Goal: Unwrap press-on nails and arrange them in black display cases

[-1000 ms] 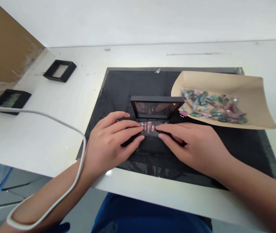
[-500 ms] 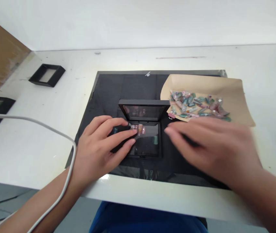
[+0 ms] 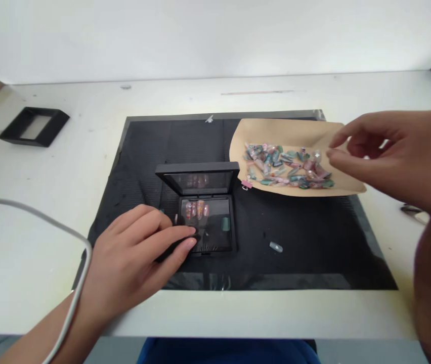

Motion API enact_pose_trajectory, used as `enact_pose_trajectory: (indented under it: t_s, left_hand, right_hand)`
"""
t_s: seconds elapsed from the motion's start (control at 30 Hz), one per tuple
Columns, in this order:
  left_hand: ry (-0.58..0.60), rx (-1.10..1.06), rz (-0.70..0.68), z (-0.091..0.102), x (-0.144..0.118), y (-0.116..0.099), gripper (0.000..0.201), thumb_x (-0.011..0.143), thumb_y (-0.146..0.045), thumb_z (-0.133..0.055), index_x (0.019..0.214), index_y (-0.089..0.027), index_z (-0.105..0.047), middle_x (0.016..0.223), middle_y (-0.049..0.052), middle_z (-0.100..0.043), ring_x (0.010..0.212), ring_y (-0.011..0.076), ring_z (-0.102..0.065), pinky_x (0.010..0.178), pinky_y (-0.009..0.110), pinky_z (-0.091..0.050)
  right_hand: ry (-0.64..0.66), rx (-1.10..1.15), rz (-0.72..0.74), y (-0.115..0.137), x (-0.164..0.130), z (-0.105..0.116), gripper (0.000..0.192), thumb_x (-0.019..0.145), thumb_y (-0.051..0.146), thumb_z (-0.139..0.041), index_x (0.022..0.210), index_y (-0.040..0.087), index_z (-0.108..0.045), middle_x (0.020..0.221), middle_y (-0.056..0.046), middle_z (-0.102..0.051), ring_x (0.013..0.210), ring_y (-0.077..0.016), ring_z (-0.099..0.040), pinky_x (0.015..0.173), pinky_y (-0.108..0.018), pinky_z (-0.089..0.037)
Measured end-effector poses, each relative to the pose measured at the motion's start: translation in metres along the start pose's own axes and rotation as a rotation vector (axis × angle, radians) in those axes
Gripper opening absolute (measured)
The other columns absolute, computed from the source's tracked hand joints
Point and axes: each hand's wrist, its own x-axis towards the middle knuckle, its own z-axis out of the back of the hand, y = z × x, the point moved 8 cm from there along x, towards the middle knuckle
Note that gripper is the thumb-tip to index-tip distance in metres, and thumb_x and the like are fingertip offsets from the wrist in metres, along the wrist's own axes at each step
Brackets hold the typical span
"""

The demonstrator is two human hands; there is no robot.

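Left hand (image 3: 135, 258) lies flat on the black ribbed work mat (image 3: 314, 242), fingers (image 3: 173, 236) loosely together and extended, tips touching the left edge of the small black hinged display case (image 3: 206, 222). Case stands open near the mat's middle, lid tilted up behind, a row of pink and patterned press-on nails (image 3: 196, 209) and one green nail (image 3: 225, 223) on its clear film. Right hand (image 3: 393, 151) is raised above the right end of the tan kraft paper sheet (image 3: 299, 132), thumb and forefinger curled toward each other; cannot tell whether they pinch anything. Heap of green and pink loose nails (image 3: 286, 166) on the paper. One pale grey stray nail (image 3: 275, 246) on the mat, right of the case
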Motion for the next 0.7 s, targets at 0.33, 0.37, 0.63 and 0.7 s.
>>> enact_pose_trajectory:
  t_s: [0.33, 0.37, 0.63, 0.7]
  left_hand:
    - [-0.044, 0.003, 0.153, 0.005, -0.004, 0.010, 0.007, 0.095, -0.030, -0.065, 0.092, -0.024, -0.068, 0.076, 0.000, -0.062, 0.070, 0.0157, -0.052, 0.067, 0.033, -0.043]
    - [-0.047, 0.011, 0.150, 0.005, -0.004, 0.010, 0.008, 0.095, -0.030, -0.065, 0.092, -0.024, -0.068, 0.076, -0.001, -0.062, 0.069, 0.0154, -0.052, 0.067, 0.032, -0.042]
    - [-0.005, 0.022, 0.163, 0.003, -0.004, 0.011, 0.010, 0.097, -0.031, -0.063, 0.092, -0.023, -0.066, 0.071, -0.003, -0.060, 0.067, 0.0146, -0.050, 0.064, 0.030, -0.040]
    - [-0.012, 0.015, 0.152, 0.004, -0.005, 0.009, 0.010, 0.097, -0.031, -0.063, 0.092, -0.023, -0.066, 0.071, -0.003, -0.061, 0.067, 0.0146, -0.050, 0.064, 0.030, -0.040]
  right_hand:
    - [0.314, 0.067, 0.172, 0.022, -0.005, -0.048, 0.012, 0.083, 0.025, -0.070, 0.093, 0.027, -0.076, 0.078, 0.000, -0.072, 0.065, -0.0153, -0.060, 0.059, -0.032, -0.040]
    - [0.335, 0.062, 0.121, 0.019, -0.005, -0.049, 0.010, 0.083, 0.024, -0.069, 0.090, 0.026, -0.076, 0.073, 0.000, -0.071, 0.061, -0.0145, -0.059, 0.058, -0.032, -0.039]
    - [0.488, 0.093, 0.059, 0.018, -0.005, -0.058, 0.030, 0.087, 0.049, -0.064, 0.107, 0.029, -0.073, 0.080, 0.000, -0.072, 0.065, -0.0195, -0.061, 0.056, -0.032, -0.041]
    - [0.469, 0.144, 0.089, 0.019, -0.004, -0.058, 0.032, 0.088, 0.052, -0.064, 0.110, 0.033, -0.077, 0.088, -0.001, -0.072, 0.068, -0.0196, -0.061, 0.058, -0.032, -0.042]
